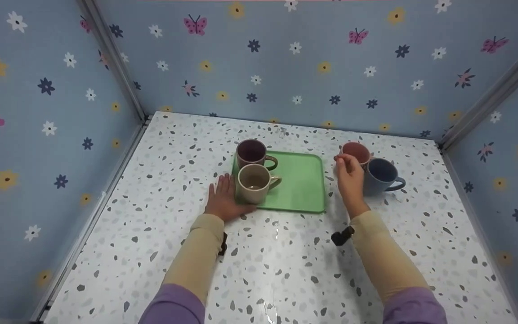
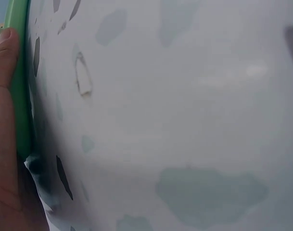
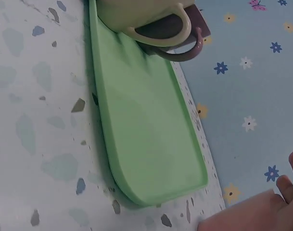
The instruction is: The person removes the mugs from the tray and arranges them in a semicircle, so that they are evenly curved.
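Observation:
In the head view my left hand [image 1: 226, 200] lies with spread fingers at the near left corner of a green tray [image 1: 297, 182], its thumb against the tray's edge. On the tray's left side stand a cream mug [image 1: 254, 191] and, behind it, a dark purple mug [image 1: 242, 155], both upright. My right hand [image 1: 351, 182] is in front of a pink mug [image 1: 361, 152], covering part of it; the fingers are loosely bent toward the left. Whether they touch the mug is unclear. Beside it stands a blue mug [image 1: 376, 184], nearest the back of that hand.
The speckled white table [image 1: 277, 261] carries the tray and mugs. Flowered panels [image 1: 286, 58] rise behind and on both sides, with a grey metal post [image 1: 117, 63] at the left corner.

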`<control>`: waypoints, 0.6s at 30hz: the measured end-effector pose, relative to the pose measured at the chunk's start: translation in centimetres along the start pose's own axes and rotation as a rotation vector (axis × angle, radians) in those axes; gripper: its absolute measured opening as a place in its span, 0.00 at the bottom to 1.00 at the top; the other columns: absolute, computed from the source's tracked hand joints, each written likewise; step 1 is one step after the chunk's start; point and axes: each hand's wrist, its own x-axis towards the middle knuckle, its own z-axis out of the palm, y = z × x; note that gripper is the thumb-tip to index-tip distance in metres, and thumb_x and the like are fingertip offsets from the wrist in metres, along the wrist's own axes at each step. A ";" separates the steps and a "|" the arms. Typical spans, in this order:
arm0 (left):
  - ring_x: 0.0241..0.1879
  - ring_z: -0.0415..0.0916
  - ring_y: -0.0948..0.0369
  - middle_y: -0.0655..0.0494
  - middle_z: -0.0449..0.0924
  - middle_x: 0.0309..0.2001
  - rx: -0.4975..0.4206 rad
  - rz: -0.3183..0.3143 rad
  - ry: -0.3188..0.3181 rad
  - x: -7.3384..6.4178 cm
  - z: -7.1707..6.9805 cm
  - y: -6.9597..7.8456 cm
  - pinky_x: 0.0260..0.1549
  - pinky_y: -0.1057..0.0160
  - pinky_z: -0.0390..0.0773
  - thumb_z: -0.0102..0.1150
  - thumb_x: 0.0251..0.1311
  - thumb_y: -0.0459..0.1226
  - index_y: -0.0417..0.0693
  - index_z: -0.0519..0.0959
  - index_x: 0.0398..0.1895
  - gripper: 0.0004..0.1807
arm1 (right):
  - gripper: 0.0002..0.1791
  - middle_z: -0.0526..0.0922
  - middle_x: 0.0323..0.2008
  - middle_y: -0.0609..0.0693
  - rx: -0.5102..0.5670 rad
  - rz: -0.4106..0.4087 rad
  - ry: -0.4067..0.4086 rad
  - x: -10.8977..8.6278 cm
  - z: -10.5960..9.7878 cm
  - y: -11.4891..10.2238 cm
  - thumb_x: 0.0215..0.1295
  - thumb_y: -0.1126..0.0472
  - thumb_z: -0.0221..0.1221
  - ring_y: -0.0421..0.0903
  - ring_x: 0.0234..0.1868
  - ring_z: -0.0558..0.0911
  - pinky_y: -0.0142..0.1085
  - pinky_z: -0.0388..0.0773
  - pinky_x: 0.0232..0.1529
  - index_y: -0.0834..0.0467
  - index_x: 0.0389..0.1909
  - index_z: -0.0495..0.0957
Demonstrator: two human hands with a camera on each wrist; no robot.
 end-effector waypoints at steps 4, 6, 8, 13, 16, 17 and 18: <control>0.80 0.26 0.47 0.40 0.30 0.81 -0.016 -0.010 -0.013 0.0 -0.1 0.1 0.75 0.42 0.28 0.50 0.49 0.80 0.38 0.35 0.81 0.74 | 0.15 0.81 0.53 0.60 0.018 -0.011 -0.043 -0.8 1.6 0.3 0.78 0.61 0.52 0.46 0.54 0.78 0.36 0.74 0.57 0.68 0.55 0.76; 0.80 0.25 0.47 0.41 0.29 0.81 -0.007 -0.017 -0.024 0.0 -0.2 0.2 0.75 0.43 0.28 0.49 0.49 0.80 0.38 0.34 0.81 0.74 | 0.15 0.81 0.52 0.59 0.026 -0.016 -0.054 -1.2 2.3 0.5 0.78 0.61 0.52 0.46 0.55 0.78 0.37 0.74 0.59 0.68 0.55 0.76; 0.80 0.25 0.47 0.42 0.29 0.81 -0.006 -0.023 -0.030 0.0 -0.3 0.3 0.75 0.43 0.28 0.49 0.48 0.80 0.39 0.34 0.81 0.74 | 0.15 0.81 0.52 0.60 0.043 -0.021 -0.072 -1.5 3.0 0.7 0.78 0.61 0.53 0.48 0.56 0.79 0.39 0.74 0.60 0.68 0.55 0.76; 0.80 0.26 0.47 0.41 0.30 0.81 -0.013 -0.023 -0.027 -0.1 -0.4 0.3 0.75 0.42 0.28 0.50 0.48 0.80 0.38 0.34 0.81 0.74 | 0.16 0.82 0.52 0.61 0.075 -0.018 -0.128 -2.4 4.6 1.1 0.78 0.62 0.52 0.50 0.57 0.79 0.42 0.73 0.64 0.71 0.55 0.75; 0.80 0.26 0.47 0.42 0.29 0.81 0.000 -0.025 -0.033 0.0 -0.4 0.2 0.75 0.42 0.28 0.49 0.48 0.80 0.39 0.33 0.81 0.74 | 0.17 0.82 0.52 0.62 0.079 -0.007 -0.159 -2.9 5.6 1.4 0.78 0.62 0.53 0.50 0.58 0.79 0.42 0.73 0.64 0.72 0.56 0.75; 0.80 0.26 0.47 0.42 0.29 0.81 -0.002 -0.023 -0.032 0.0 -0.3 0.2 0.75 0.42 0.28 0.49 0.48 0.81 0.39 0.33 0.81 0.74 | 0.17 0.81 0.52 0.62 0.079 -0.002 -0.170 -3.0 5.9 1.4 0.78 0.62 0.53 0.50 0.58 0.79 0.42 0.73 0.64 0.71 0.56 0.75; 0.80 0.25 0.48 0.42 0.29 0.81 -0.005 -0.022 -0.031 0.0 -0.3 0.1 0.75 0.42 0.28 0.49 0.48 0.81 0.39 0.33 0.81 0.74 | 0.17 0.81 0.53 0.62 0.086 0.002 -0.182 -3.2 6.2 1.4 0.78 0.62 0.53 0.51 0.58 0.79 0.43 0.73 0.64 0.71 0.56 0.76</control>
